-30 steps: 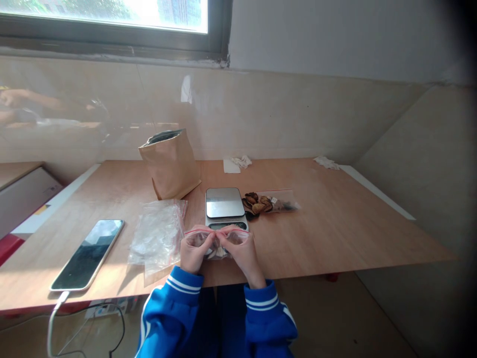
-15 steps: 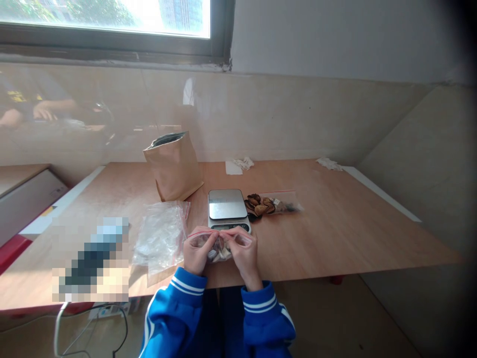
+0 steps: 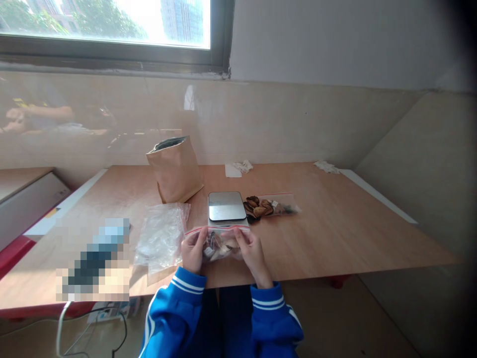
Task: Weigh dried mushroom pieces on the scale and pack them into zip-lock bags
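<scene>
Between both hands is a clear zip bag (image 3: 222,248) with a red seal line along its top and pale and dark dried pieces inside. My left hand (image 3: 193,250) pinches the seal on the left side, thumb in front. On the right side, my right hand (image 3: 251,248) grips the same edge between thumb and fingers. Just behind the bag sits a kitchen scale (image 3: 227,206) with a bare metal plate; the bag hides its display. Touching the scale's right side, another zip bag (image 3: 285,206) lies flat with brown dried slices (image 3: 261,208) at its left end.
A stack of clear zip bags (image 3: 162,238) lies left of my hands. Behind it stands an open brown paper pouch (image 3: 177,169). Crumpled tissue (image 3: 244,166) rests near the wall. A blurred dark object (image 3: 97,256) is at far left, with a white cable (image 3: 59,325) hanging below.
My hands have moved apart along the seal, from meeting at its middle to near its two ends. The bag's top edge is now stretched straight, covering the scale's display.
</scene>
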Motion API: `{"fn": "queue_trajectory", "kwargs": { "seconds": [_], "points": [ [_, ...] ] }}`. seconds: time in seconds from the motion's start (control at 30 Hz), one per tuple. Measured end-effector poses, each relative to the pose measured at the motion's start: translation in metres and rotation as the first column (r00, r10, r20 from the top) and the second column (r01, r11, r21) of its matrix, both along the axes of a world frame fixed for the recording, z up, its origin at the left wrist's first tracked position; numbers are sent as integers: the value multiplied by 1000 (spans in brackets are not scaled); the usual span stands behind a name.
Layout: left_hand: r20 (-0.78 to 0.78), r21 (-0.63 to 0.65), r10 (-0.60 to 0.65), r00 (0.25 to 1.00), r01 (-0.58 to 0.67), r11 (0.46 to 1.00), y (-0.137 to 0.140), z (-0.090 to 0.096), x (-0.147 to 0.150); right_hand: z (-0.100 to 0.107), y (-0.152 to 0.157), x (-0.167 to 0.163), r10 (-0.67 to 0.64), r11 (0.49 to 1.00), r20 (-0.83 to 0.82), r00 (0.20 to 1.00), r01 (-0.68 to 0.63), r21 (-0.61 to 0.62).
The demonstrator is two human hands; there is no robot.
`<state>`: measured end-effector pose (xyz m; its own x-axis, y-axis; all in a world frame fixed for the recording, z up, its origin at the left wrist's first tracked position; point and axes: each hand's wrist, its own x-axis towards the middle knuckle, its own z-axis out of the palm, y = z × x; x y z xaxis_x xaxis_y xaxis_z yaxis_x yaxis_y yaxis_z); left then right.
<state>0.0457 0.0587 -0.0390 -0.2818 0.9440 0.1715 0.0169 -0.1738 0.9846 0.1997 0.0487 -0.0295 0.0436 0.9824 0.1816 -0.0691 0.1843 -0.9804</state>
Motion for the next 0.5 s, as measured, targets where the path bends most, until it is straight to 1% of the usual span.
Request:
{"fn": "queue_trajectory", "kwargs": {
  "seconds": [0.07, 0.1, 0.17, 0.27, 0.37, 0.43, 0.5],
  "points": [
    [-17, 10, 6, 1000, -6, 1000, 1, -4, -2, -2, 0, -2, -105, 993, 39, 994, 103, 52],
    [-25, 13, 5, 1000, -5, 1000, 1, -5, -2, -2, 0, -3, -146, 988, 33, 989, 144, 59],
    [-24, 15, 6, 1000, -6, 1000, 1, -4, -3, -3, -1, -6, -186, 982, -15, 982, 186, 26],
    [14, -30, 3, 1000, -2, 1000, 0, -1, -3, -1, -2, -5, -141, 989, -107, 984, 136, -52],
    [107, -107, 5, 994, 6, 994, 0, 0, -2, 2, -4, -1, -60, 997, -142, 988, 52, -62],
    [177, -136, 3, 984, 21, 991, 1, -2, -1, 2, -4, -1, -61, 996, -128, 990, 52, -68],
    [232, -149, -27, 972, 62, 987, 2, -5, -1, 1, -4, -1, -107, 991, -99, 989, 98, -86]
  ]
}}
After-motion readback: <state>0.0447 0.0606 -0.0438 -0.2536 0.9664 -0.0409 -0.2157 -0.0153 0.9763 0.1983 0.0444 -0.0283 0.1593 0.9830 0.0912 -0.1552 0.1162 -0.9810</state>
